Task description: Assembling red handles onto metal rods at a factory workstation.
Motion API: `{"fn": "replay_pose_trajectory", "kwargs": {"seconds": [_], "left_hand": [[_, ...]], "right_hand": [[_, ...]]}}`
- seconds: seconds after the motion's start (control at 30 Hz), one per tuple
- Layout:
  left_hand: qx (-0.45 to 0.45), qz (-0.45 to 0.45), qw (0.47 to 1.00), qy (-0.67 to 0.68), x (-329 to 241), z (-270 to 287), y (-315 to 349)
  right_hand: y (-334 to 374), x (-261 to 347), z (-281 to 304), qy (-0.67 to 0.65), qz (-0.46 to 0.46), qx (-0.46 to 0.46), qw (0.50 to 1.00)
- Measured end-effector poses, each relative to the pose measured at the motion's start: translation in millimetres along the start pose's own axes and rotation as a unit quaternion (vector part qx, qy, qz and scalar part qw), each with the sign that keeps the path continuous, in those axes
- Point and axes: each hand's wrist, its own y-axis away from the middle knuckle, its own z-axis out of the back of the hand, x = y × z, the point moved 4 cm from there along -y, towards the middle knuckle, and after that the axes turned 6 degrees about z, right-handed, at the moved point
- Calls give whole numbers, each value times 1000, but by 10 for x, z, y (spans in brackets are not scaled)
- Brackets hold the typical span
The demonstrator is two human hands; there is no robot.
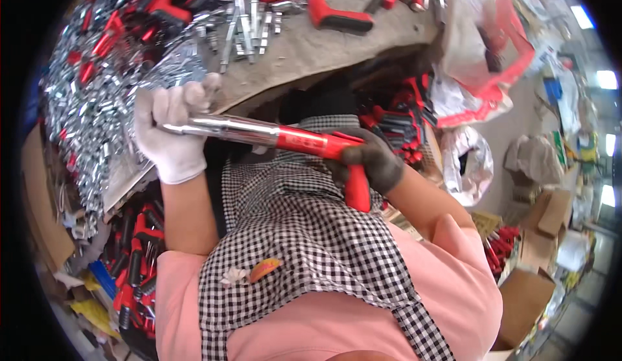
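Observation:
Across the front of my checked apron (304,231) I hold a red pistol-grip hand tool (301,140) with a long chrome barrel, lying nearly level. My left hand (172,140), in a white glove, has its fingers curled round the chrome end. At the other end my right hand (379,160), in a dark grey glove, closes round the red body just above the grip, which points down toward me. Its palm and some fingers are hidden behind the tool. Both hands are in front of the bench edge.
Small chrome metal parts (97,128) lie heaped at the left of the bench. A red and black handle (340,19) and chrome rods (243,27) rest farther back. Red and black handles (133,264) fill a container at lower left. A white and red sack (486,95) stands right.

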Motion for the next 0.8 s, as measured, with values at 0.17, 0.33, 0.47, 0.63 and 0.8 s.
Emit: {"fn": "replay_pose_trajectory", "kwargs": {"seconds": [0.17,0.33,0.47,0.63,0.8], "left_hand": [[-13,-8,1000,-17,124,30,143],[-6,-57,998,-27,-261,-98,49],[176,-19,980,-95,15,-240,27],[136,1,951,-278,137,-75,-37],[-31,-30,906,-422,218,159,78]], "right_hand": [[-113,347,-623,519,387,4,762],[-72,323,-642,493,326,1,806],[-140,-5,-359,-47,-16,8,999],[300,352,237,0,80,-112,991],[1316,1010,714,307,130,-340,880]]}}
